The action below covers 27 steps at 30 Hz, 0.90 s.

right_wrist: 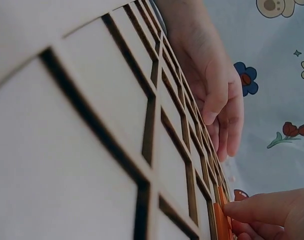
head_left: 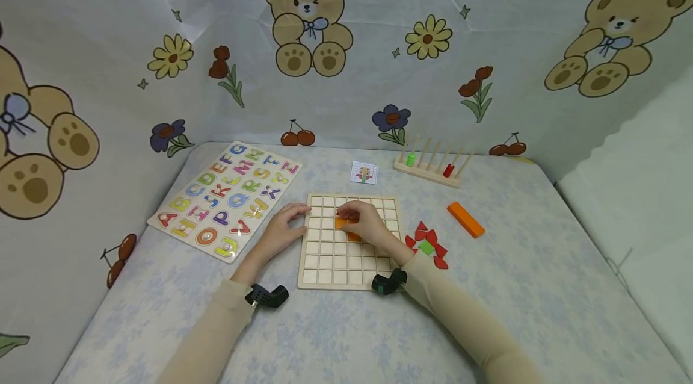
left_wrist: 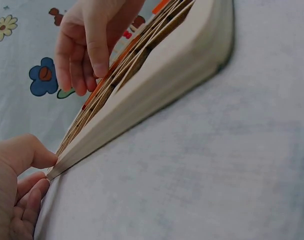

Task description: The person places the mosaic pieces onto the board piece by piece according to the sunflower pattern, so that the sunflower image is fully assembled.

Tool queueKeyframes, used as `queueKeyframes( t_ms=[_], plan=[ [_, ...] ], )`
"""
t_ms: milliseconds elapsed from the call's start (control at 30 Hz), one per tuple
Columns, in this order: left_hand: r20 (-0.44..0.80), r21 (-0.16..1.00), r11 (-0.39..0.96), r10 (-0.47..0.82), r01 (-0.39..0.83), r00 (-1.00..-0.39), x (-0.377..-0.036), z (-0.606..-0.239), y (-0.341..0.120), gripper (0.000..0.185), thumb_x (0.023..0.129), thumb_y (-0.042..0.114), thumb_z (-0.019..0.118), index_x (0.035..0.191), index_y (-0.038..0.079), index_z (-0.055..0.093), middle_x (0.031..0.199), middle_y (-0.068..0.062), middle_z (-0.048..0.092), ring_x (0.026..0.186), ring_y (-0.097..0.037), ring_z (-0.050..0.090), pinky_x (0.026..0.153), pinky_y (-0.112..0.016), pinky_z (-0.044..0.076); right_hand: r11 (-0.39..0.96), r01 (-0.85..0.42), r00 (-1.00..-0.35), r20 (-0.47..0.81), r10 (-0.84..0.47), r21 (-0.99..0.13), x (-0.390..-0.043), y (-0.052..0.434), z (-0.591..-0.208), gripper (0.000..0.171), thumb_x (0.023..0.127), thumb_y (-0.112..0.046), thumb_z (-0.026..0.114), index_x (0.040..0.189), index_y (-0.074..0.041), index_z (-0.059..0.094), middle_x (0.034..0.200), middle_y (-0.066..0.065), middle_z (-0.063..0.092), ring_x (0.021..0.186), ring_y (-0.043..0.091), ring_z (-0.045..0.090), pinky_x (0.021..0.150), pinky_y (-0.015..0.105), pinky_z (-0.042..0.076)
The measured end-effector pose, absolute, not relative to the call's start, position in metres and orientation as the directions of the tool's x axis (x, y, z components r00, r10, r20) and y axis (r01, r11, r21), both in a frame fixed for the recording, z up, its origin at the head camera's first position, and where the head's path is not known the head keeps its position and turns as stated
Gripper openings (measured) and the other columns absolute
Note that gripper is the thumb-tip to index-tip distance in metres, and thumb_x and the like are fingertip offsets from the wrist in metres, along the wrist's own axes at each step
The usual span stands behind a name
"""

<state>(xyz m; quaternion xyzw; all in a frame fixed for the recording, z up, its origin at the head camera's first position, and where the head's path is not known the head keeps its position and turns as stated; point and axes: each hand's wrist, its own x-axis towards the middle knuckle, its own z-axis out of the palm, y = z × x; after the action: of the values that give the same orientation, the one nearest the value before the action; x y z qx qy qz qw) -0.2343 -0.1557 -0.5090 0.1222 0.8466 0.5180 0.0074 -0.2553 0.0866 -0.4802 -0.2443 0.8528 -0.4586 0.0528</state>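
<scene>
Early stage: grid board (head_left: 349, 251) mid-table, only couple of orange tiles (head_left: 346, 229) seated near centre, most cells bare. Right hand (head_left: 364, 219) over tiles, fingertips curled onto orange piece, pressing it in. Left hand (head_left: 281, 229) at board's 9 o'clock edge, fingers relaxed, steadying. Loose red/green pieces (head_left: 429, 244) at 3 o'clock, orange bar (head_left: 465, 219) at 2. Letter puzzle (head_left: 224, 198) at 10, well apart. Open table at 6.

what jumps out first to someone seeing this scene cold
The hands at the wooden grid board in the table's middle: the right hand pressing orange pieces into its squares, the left hand holding its left edge. Next, the bright alphabet puzzle at left, and the teddy-bear cloth behind.
</scene>
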Motion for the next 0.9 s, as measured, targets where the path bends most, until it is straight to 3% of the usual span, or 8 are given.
queueKeyframes(
  t_ms=[300,567,733,900],
  plan=[
    [0.106,0.886,0.422,0.216,0.190,-0.971,-0.234,-0.509,-0.152,0.044,0.085,0.008,0.066,0.129,0.007,0.058,0.135,-0.010,0.052,0.127,-0.028,0.049,0.112,-0.045,0.039,0.354,-0.263,-0.902,0.098,-0.421,-0.898,-0.249,0.115,-0.473,0.026,0.087,-0.001,0.064,0.112,0.005,0.065,0.102,0.023,0.067,0.090,0.028,0.064,0.075,0.022,0.055],
    [0.108,0.879,0.436,0.217,0.196,-0.970,-0.234,-0.507,-0.153,0.045,0.085,0.008,0.066,0.129,0.007,0.058,0.135,-0.010,0.053,0.125,-0.027,0.050,0.110,-0.046,0.040,0.453,-0.254,-0.947,0.124,-0.297,-0.855,-0.241,0.180,-0.466,0.027,0.087,-0.002,0.065,0.113,0.007,0.064,0.103,0.025,0.067,0.092,0.032,0.064,0.075,0.016,0.053],
    [0.106,0.882,0.430,0.215,0.192,-0.971,-0.233,-0.506,-0.155,0.044,0.085,0.007,0.067,0.128,0.006,0.059,0.134,-0.010,0.053,0.125,-0.027,0.050,0.111,-0.045,0.040,0.581,-0.252,-0.965,0.154,-0.213,-0.774,-0.239,0.218,-0.471,0.027,0.084,0.002,0.066,0.112,0.005,0.064,0.103,0.023,0.068,0.090,0.032,0.064,0.080,0.032,0.058],
    [0.120,0.882,0.423,0.219,0.205,-0.968,-0.232,-0.504,-0.154,0.044,0.084,0.005,0.067,0.127,0.004,0.059,0.134,-0.012,0.053,0.125,-0.028,0.050,0.110,-0.046,0.040,0.643,-0.187,-0.977,0.072,-0.201,-0.743,-0.237,0.242,-0.477,0.032,0.085,0.005,0.063,0.117,0.004,0.063,0.110,0.023,0.066,0.099,0.035,0.062,0.089,0.049,0.054]
  ],
)
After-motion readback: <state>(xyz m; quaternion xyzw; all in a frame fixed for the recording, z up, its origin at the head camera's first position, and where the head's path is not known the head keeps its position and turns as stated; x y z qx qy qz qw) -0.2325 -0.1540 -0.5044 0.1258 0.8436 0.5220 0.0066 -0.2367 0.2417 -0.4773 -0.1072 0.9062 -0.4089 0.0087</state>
